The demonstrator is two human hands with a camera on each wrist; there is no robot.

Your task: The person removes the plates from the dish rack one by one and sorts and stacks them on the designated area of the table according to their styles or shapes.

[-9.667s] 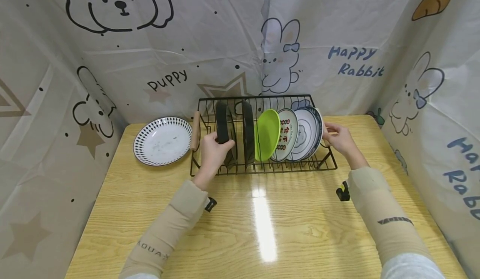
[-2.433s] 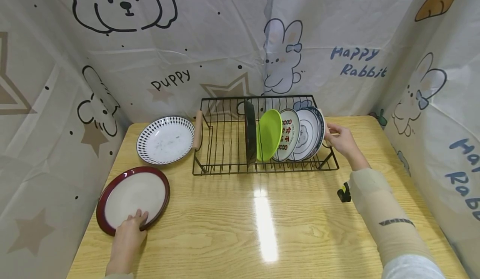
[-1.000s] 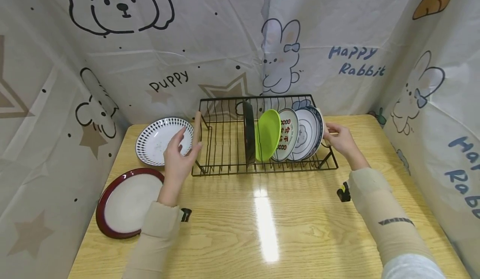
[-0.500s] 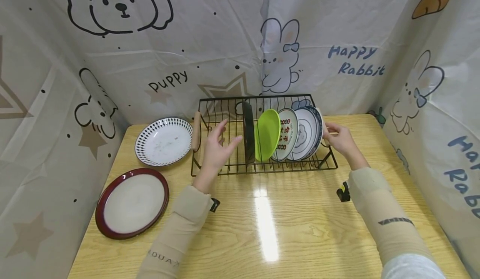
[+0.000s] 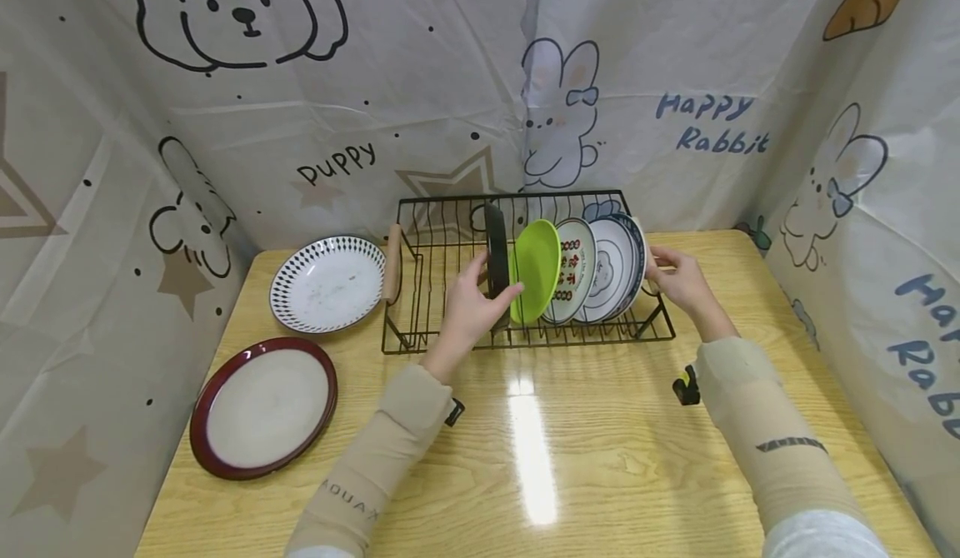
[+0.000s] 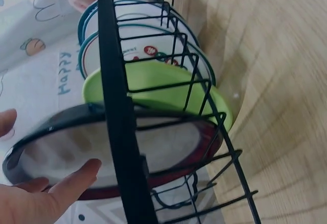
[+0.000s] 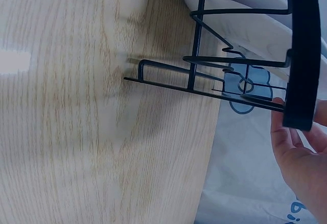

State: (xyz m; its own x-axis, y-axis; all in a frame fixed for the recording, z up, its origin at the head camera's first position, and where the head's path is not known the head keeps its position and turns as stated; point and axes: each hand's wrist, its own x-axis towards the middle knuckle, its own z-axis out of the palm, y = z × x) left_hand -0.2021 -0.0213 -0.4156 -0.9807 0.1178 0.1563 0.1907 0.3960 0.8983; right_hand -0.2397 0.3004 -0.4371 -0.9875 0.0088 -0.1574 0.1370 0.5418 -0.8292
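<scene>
Around the near edge of the dark-rimmed plate [image 5: 497,241], thumb and fingers of your left hand [image 5: 471,306] stand spread, one to each side; contact with the rim can't be told. That plate is upright on edge, a little left of centre in the black dish rack [image 6: 117,101], its pale face toward the rack's left end. At the rack's right end, your right hand [image 5: 681,277] pinches the end handle between thumb and fingers; the handle itself is mostly hidden.

Just right of the dark rim: a lime-green plate [image 5: 538,266], tilted in its slot. Next, a white plate with red characters [image 5: 576,271], then a blue-and-white plate [image 5: 609,262] among others close behind it, number unclear. Wooden handle [image 5: 393,262] on the rack's left end.

Farther left, flat on the wood-grain table [image 5: 600,450]: a diamond-patterned plate [image 5: 327,283] just beside the wooden handle, and nearer you a maroon-rimmed plate [image 5: 268,404]. Beyond the table, a pale printed curtain [image 5: 420,108] with rabbits, puppies and stars.
</scene>
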